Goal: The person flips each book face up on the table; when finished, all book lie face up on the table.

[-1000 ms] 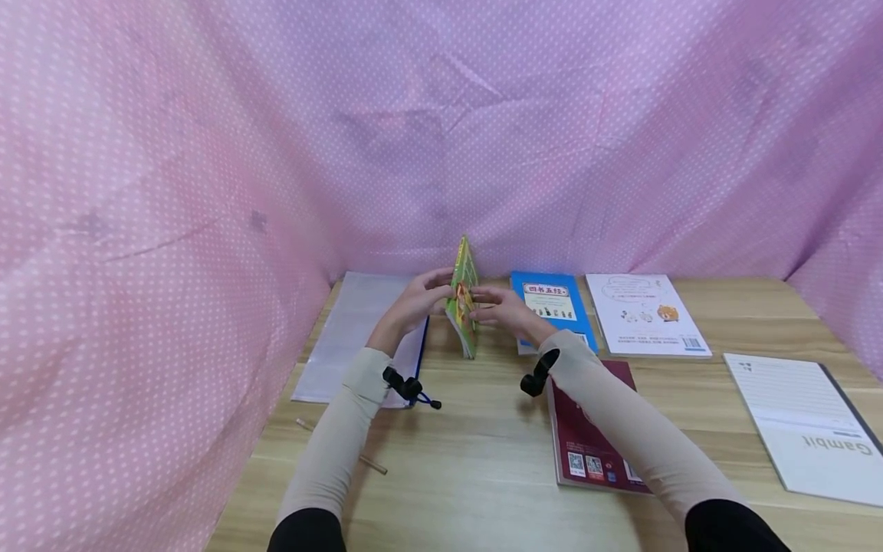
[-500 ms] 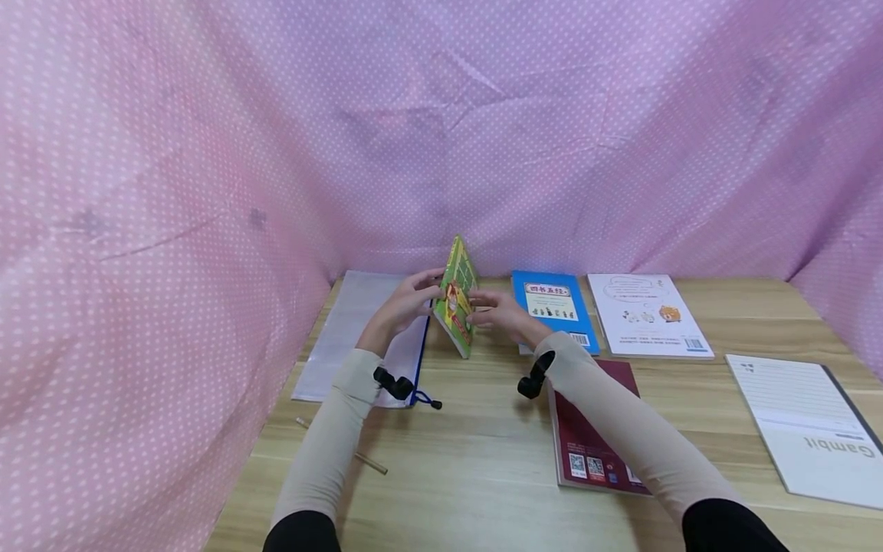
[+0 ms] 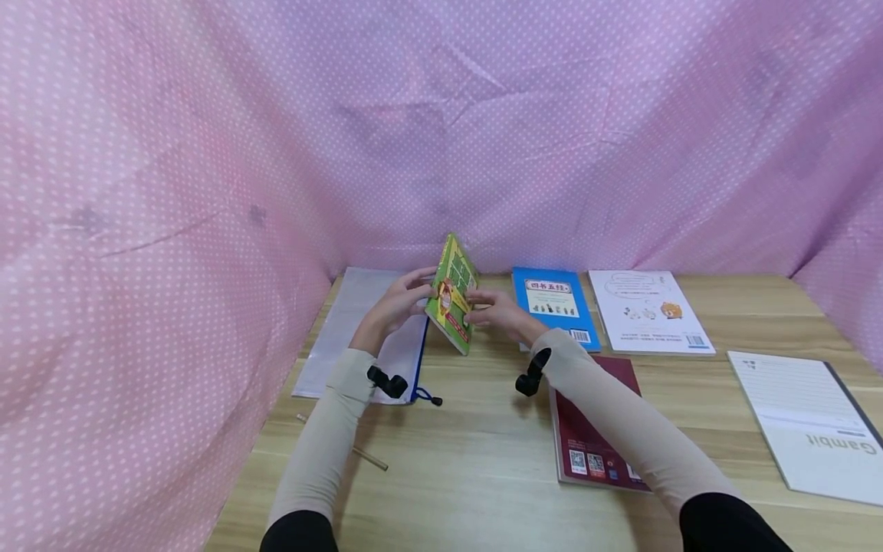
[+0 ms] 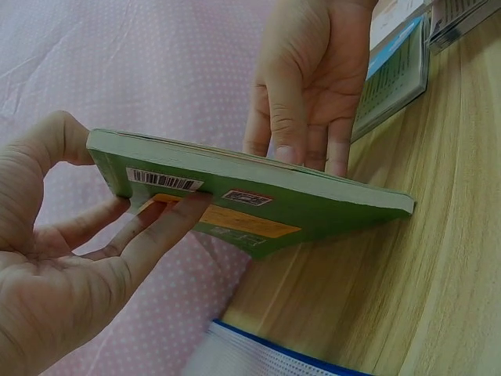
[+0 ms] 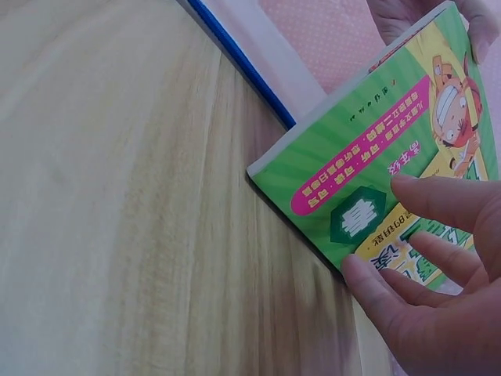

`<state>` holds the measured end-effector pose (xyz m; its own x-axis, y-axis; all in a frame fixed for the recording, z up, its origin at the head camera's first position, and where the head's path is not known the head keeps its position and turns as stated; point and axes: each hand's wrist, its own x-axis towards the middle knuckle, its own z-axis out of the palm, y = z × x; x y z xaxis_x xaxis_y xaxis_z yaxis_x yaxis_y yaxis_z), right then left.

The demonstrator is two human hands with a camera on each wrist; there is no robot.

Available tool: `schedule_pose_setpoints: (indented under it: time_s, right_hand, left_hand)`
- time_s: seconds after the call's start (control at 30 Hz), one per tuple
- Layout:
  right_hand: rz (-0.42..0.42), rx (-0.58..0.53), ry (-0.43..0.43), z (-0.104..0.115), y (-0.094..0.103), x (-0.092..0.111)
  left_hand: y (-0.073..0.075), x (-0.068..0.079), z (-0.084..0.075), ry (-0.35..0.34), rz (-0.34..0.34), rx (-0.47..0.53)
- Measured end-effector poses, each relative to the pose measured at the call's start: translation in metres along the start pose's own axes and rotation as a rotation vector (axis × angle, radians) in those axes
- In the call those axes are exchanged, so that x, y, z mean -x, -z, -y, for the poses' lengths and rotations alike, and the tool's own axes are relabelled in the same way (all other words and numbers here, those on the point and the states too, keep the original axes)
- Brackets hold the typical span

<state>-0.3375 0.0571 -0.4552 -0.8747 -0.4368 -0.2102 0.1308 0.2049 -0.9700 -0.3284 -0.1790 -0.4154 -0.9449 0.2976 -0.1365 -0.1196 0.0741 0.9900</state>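
Pink curtain (image 3: 441,138): hanging in dotted folds behind and to the left of the wooden worktop (image 3: 483,475).
Green book (image 3: 451,295): tilting between both hands near the far side of the worktop; reaching low toward the wood with one corner, contact hard to tell.
Left hand (image 3: 393,309): pinching the green book near a corner, bending the thumb round the edge, spreading the other fingers against the barcoded back cover.
Right hand (image 3: 503,313): resting fingertips on the front cover, holding the fingers loose and slightly apart.
Pouch (image 3: 338,337): lying behind the left hand, showing a blue edge.
Thin stick (image 3: 372,459): lying nearer, passing beneath the left sleeve (image 3: 323,437).
Blue book (image 3: 552,299): lying flat, just beyond the right wrist.
White book (image 3: 645,307): lying just beside the blue book.
Dark red book (image 3: 586,452): lying partly hidden by the right sleeve (image 3: 641,425).
Notepad (image 3: 807,422): lying at far right, showing "Gambit" upside down.
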Motion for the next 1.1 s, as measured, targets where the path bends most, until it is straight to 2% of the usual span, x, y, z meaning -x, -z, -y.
schedule_pose_setpoints:
  time_s: [0.37, 0.87, 1.1]
  right_hand:
    - [-0.014, 0.064, -0.009, -0.004, -0.001, -0.005]
    - [0.004, 0.103, -0.012, -0.008, -0.002, -0.007]
    - [0.017, 0.139, -0.03, -0.004, -0.001, -0.004]
  left_hand:
    - [0.011, 0.006, 0.002, 0.013, -0.015, -0.01]
    - [0.025, 0.011, 0.014, 0.043, -0.044, -0.002]
    - [0.03, 0.015, 0.019, 0.064, -0.027, -0.002]
